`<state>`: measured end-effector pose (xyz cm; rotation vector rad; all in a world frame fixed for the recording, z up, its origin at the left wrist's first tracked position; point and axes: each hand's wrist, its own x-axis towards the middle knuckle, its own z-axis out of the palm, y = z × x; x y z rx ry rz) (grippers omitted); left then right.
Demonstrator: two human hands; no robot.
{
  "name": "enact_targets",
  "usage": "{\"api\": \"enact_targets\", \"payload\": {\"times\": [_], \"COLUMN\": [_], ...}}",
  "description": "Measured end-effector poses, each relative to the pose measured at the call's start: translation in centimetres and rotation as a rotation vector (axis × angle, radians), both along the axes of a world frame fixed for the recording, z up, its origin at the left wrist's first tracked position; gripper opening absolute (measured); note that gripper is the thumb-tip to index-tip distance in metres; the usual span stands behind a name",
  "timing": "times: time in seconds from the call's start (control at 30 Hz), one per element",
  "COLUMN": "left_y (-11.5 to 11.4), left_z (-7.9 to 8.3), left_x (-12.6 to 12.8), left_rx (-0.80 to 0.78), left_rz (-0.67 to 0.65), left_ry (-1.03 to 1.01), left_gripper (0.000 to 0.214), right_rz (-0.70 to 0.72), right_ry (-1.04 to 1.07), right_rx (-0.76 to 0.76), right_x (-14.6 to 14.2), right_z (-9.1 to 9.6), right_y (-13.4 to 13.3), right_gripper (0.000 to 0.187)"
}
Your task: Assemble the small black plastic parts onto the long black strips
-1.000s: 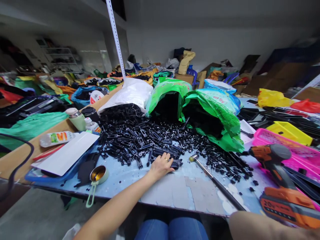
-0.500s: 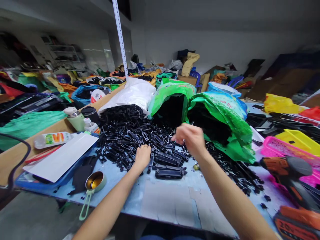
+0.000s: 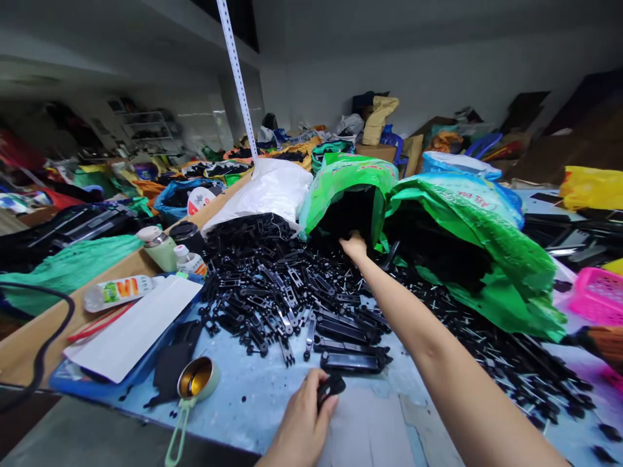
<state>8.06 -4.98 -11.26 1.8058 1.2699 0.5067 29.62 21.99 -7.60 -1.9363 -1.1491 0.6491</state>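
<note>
My left hand (image 3: 306,412) is closed around a small black plastic part (image 3: 331,387), close to the table's front edge. My right hand (image 3: 354,246) reaches to the mouth of the middle green bag (image 3: 353,170), at the far side of the pile. Its fingertips are down among dark pieces, and what they hold, if anything, is hidden. Loose black plastic parts (image 3: 263,292) cover the middle of the table. Several longer black pieces (image 3: 353,361) lie side by side just beyond my left hand. Pin-like parts with pale shafts (image 3: 511,363) spread out to the right.
A white sack (image 3: 272,188) and another green bag (image 3: 506,246) open onto the pile. At left are a green-handled cup (image 3: 197,383), a white board (image 3: 134,327), a plastic bottle (image 3: 119,292) and a flask (image 3: 158,246). A pink basket (image 3: 601,298) stands at right.
My left hand has drawn back from the pile toward the front edge and now holds a black part. My right hand has moved forward to the green bag's mouth. The view has shifted.
</note>
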Motion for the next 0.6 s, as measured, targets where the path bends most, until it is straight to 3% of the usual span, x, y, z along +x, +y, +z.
{"api": "enact_targets", "payload": {"times": [0.07, 0.13, 0.27, 0.3, 0.43, 0.5, 0.6], "left_y": [-0.8, -1.1, -1.3, -1.3, -1.5, -1.7, -2.4], "left_z": [-0.5, -0.9, -1.5, -1.7, -2.3, -2.4, -2.3], "left_x": [-0.1, -0.4, -1.4, -1.8, -2.9, -2.9, -1.8], "left_rx": [-0.003, 0.001, 0.044, 0.064, 0.084, 0.067, 0.062], "left_rz": [-0.019, 0.003, 0.066, 0.082, 0.149, 0.165, 0.166], "left_ry": [-0.019, -0.044, -0.118, -0.131, -0.143, -0.158, -0.207], "left_gripper": [0.019, 0.021, 0.028, 0.030, 0.038, 0.040, 0.040], "right_rz": [0.035, 0.102, 0.286, 0.399, 0.766, 0.725, 0.307], "right_ry": [0.093, 0.181, 0.289, 0.314, 0.058, -0.177, -0.503], "right_rx": [0.010, 0.019, 0.048, 0.076, -0.033, -0.098, -0.235], "right_x": [0.6, 1.1, 2.8, 3.6, 7.6, 8.8, 7.9], "right_z": [0.0, -0.1, -1.5, -2.0, -3.8, -4.2, -4.4], "right_y": [-1.9, -5.5, -16.6, -19.7, -30.1, -33.2, -35.0], "right_gripper": [0.042, 0.045, 0.054, 0.054, 0.041, 0.033, 0.039]}}
